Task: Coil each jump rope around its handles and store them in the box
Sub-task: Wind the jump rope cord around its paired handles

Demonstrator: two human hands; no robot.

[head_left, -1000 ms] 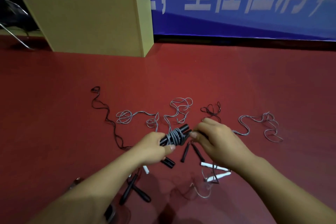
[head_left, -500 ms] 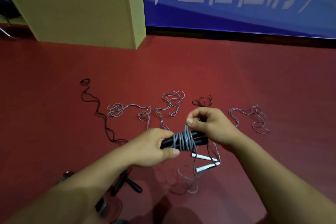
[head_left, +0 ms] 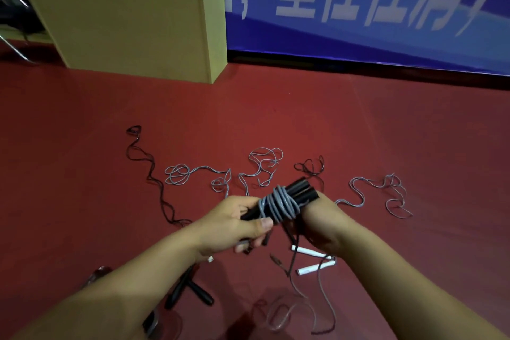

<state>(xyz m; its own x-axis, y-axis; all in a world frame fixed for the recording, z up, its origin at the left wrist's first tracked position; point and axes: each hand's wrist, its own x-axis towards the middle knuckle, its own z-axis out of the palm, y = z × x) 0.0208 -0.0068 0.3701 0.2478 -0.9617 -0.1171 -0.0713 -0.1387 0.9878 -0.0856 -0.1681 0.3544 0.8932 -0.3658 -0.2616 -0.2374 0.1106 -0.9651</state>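
One jump rope is nearly coiled: its two black handles (head_left: 278,201) are held side by side above the red floor (head_left: 386,132), and grey cord (head_left: 280,204) is wound in a thick band around their middle. The left hand (head_left: 234,226) grips the near ends of the handles, thumb pressed on top just beside the coil. The right hand (head_left: 321,225) sits under the far side of the bundle with its fingers turned away from the camera; it seems to be holding the cord's loose tail, but whether it pinches anything I cannot tell.

Judging by what lies around, most of the job is left. Several ropes are loose on the floor: a dark one (head_left: 149,174) snaking off to the left, grey ones (head_left: 198,174) spread beyond the hands, another grey tangle (head_left: 386,193) to the right, and more cord trailing near the person. Two white handles (head_left: 314,259) lie below the right wrist, and a pair of black handles (head_left: 190,288) lies crossed by the left forearm.

The box (head_left: 124,22), tan and tall, stands well apart at the upper left against the blue banner (head_left: 386,8). Its inside is not visible, so how many ropes it already contains cannot be known. For this rope, the end needs securing before the bundle goes in.
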